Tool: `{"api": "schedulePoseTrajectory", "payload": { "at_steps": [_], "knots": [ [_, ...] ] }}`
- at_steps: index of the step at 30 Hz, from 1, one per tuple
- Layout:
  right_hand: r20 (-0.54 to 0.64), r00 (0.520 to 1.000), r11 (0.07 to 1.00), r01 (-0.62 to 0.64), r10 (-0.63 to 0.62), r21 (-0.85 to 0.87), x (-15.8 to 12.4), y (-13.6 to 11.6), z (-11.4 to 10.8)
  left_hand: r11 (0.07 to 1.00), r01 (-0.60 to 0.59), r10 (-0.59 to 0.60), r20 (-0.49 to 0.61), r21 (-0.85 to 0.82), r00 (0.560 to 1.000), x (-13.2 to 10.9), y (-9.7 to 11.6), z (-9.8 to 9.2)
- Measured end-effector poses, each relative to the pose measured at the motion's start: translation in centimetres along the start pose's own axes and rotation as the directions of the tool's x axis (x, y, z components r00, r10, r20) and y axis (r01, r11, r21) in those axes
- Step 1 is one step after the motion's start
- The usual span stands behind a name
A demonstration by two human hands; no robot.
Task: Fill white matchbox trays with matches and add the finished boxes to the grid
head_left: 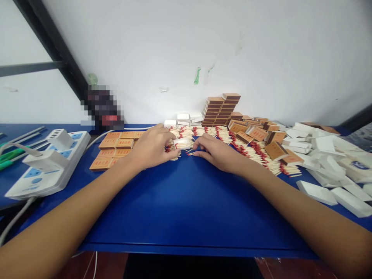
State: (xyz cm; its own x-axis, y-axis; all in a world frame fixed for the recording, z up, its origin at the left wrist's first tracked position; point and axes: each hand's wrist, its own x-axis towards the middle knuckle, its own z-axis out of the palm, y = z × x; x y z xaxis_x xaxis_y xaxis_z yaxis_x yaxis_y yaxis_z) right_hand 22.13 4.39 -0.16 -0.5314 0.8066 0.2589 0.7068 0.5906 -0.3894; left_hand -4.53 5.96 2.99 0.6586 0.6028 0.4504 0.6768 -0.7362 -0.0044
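Note:
My left hand [154, 145] is closed on a small white matchbox tray [182, 143], its thumb and fingers at the tray's left end. Some red-tipped matches show in that tray. Just to the right, my right hand [213, 150] has its thumb and fingertips pinched together on a few matches [191, 153], low over the table. How many it grips is too small to make out. Behind both hands lie rows of loose matches [215, 132] with red heads. Filled-looking orange matchboxes [113, 153] stand in rows beside my left forearm.
Brown-sided matchboxes [222, 110] are stacked against the wall, with more heaped [258, 133] to the right. White empty trays [316, 192] pile up at far right. A white power strip [58, 162] with plugs lies at left on the blue table [186, 209].

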Motion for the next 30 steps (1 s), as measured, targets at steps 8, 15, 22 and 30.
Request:
{"api": "schedulePoseTrajectory", "payload": {
  "at_steps": [8, 15, 22, 30],
  "knots": [
    [0.034, 0.999, 0.999, -0.029, 0.031, -0.045, -0.1, -0.1, -0.6, 1.000, 0.010, -0.010, 0.011, 0.017, 1.000, 0.0, -0.2, -0.1],
    [-0.197, 0.977, 0.997, 0.074, -0.075, -0.016, -0.3, -1.6, -1.1, 0.997, -0.076, 0.076, 0.013, 0.008, 0.997, -0.1, 0.9, -0.1],
    [-0.253, 0.967, 1.000, 0.026, -0.029, -0.016, -0.2, -2.7, -0.5, 0.994, -0.105, 0.105, 0.003, -0.023, 0.994, -0.1, 1.1, -0.2],
    [-0.222, 0.970, 0.995, -0.098, 0.099, 0.018, 1.7, -1.9, 1.8, 0.998, 0.043, -0.042, -0.037, 0.042, 0.998, 0.3, -0.4, -0.8]
  ]
}}
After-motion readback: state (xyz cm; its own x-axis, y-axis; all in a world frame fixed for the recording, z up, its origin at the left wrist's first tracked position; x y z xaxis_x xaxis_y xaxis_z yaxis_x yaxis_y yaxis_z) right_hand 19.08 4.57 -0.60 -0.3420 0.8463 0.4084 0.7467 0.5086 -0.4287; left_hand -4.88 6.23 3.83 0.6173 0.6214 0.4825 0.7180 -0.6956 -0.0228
